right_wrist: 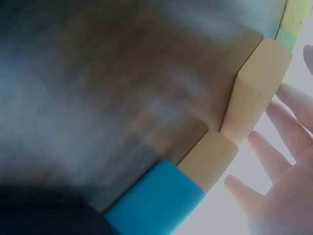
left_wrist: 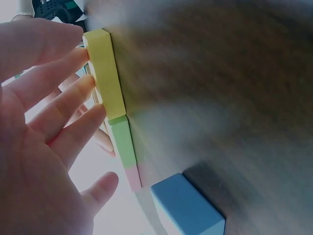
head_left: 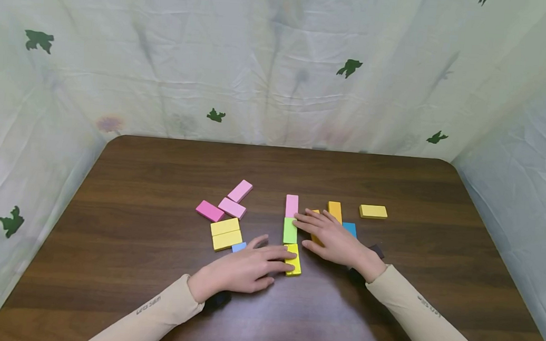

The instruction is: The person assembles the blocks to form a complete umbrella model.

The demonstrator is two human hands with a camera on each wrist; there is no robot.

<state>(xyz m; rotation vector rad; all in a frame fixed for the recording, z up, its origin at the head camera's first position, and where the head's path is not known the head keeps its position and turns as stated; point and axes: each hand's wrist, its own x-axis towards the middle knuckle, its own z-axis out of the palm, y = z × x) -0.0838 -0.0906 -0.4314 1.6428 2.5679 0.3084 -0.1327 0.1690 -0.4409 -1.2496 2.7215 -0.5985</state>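
Three blocks stand end to end in a column on the table: a pink block point(head_left: 291, 205), a green block point(head_left: 290, 231) and a bright yellow block point(head_left: 293, 268). My left hand point(head_left: 249, 268) reaches in from the left with fingers extended, the fingertips on the yellow block; the left wrist view shows them along its top. On the column's other side, my right hand point(head_left: 332, 240) is spread flat, its fingertips right at the green block's edge. Beneath this hand, an orange block point(head_left: 316, 213) is partly hidden. Another orange block point(head_left: 334, 212) and a blue block point(head_left: 350, 230) lie just behind it.
Left of the column lie a dark pink block point(head_left: 210, 211), two light pink blocks point(head_left: 240, 191), two pale yellow blocks point(head_left: 226, 232) side by side, and a light blue block point(head_left: 238, 247) partly behind my left hand. Farther right is a yellow block point(head_left: 373, 212). Patterned curtains point(head_left: 280, 60) surround the wooden table point(head_left: 159, 168).
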